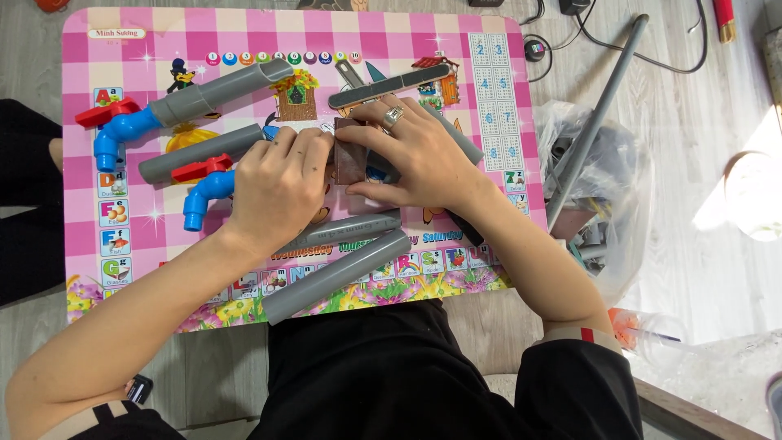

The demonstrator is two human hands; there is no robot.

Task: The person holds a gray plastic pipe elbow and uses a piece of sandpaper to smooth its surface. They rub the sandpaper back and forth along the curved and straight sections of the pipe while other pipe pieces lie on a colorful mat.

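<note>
My left hand (277, 187) and my right hand (415, 155) meet over the middle of a pink checkered children's table (489, 90). Between them they pinch a small brown sheet that looks like sandpaper (350, 159). My left hand also rests on a grey pipe (191, 155) joined to a blue valve with a red handle (204, 191). A grey pipe end (468, 147) sticks out from under my right hand. A ring sits on a right finger.
Another grey pipe with a blue elbow and red handle (122, 130) lies at the back left. Two loose grey pipes (338, 273) lie near the front edge. A long file (387, 85) lies behind my hands. A clear bag of pipe fittings (599, 187) and a long grey pipe (599, 114) rest on the floor to the right.
</note>
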